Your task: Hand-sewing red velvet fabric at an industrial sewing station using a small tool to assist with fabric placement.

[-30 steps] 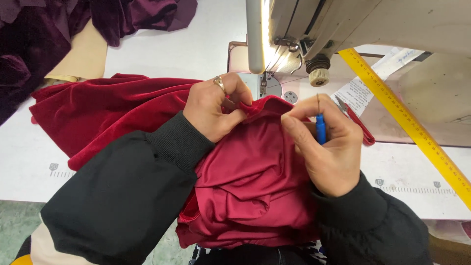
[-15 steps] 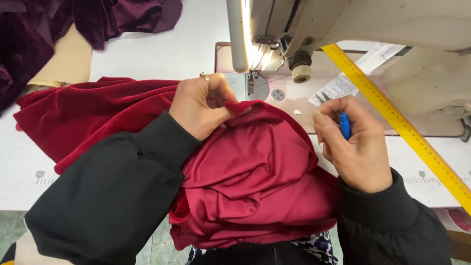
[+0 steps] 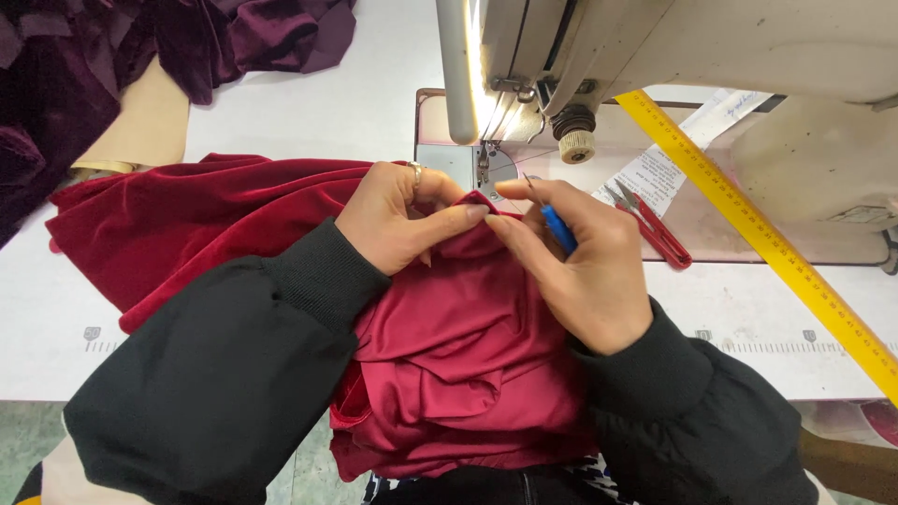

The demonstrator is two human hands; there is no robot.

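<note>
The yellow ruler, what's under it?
The yellow ruler lies slanted across the sewing machine's base and the white table. Its top end crosses a paper strip.

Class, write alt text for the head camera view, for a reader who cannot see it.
Two hands pinch a fold of red velvet fabric at a sewing machine: the left hand grips the cloth, the right hand holds a blue-handled tool. Red thread snips and a yellow ruler lie to the right.
</note>
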